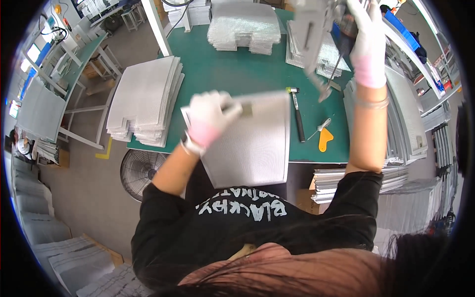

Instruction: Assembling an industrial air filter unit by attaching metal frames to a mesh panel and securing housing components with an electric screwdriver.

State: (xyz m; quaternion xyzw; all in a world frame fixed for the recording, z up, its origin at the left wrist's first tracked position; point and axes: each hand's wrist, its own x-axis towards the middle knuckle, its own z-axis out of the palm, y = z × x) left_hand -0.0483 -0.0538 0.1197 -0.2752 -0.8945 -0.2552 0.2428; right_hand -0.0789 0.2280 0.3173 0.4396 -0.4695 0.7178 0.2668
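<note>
A grey mesh panel (250, 148) with a pale frame leans over the table's front edge against my lap, its far edge raised above the tabletop. My left hand (210, 111), in a white glove with a pink cuff, is closed at the panel's far left corner; a small grey-green patch beside the fingers is blurred. My right hand (367, 44), gloved alike, is raised at the far right next to a grey metal machine (316, 37). Its fingers curl at the picture's upper edge, and what they grip is hidden. A dark hanging tool (345, 34) is just left of that hand.
On the green table (232, 74) lie a hammer (298, 116), a yellow scraper-like piece (325, 140) and a small white-handled tool (324, 124). Mesh sheet stacks stand at left (143, 94), back (245, 24) and right (408, 114). A floor fan (141, 173) is below left.
</note>
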